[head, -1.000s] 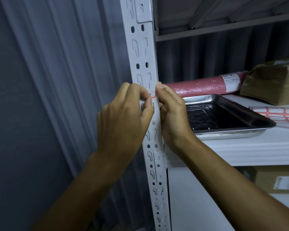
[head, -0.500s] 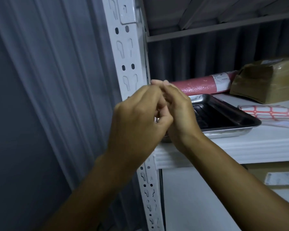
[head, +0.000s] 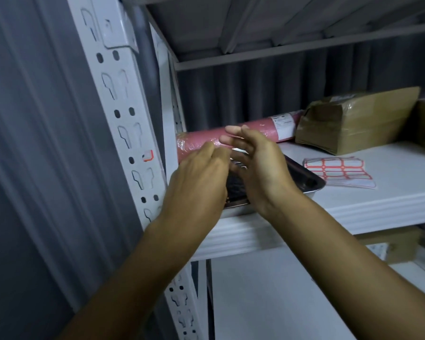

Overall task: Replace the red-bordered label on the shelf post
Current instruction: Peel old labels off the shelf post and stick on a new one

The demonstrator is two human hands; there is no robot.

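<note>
Both hands were over the metal tray (head: 307, 179) at the near left corner of the white shelf (head: 378, 204), just right of the shelf post (head: 123, 114). The left hand (head: 196, 182) lay palm down with its fingers stretched forward and close together; whether anything was stuck to its fingertips could not be told, since they were blurred and partly hidden behind the other hand. The right hand (head: 258, 165) was spread wide, fingers straight and pointing left and up, holding nothing that could be seen. The two hands were just beside each other, fingertips almost meeting.

On the post, a scrap of the red-bordered label (head: 147, 155) clung to the right edge of the front face, between two rows of slots (only a corner with its red line showed, the rest of that patch looking bare white). Neither hand touched it; it sat to the left of the left hand and a little higher.

Behind the hands a pink wrapped roll (head: 253, 133) lay along the far side of the shelf, and a brown taped parcel (head: 353, 119) sat to its right. A sheet of red-bordered labels (head: 336, 171) rested flat on the shelf just right of the tray. Grey curtain folds (head: 35, 143) hung to the left of the post.
</note>
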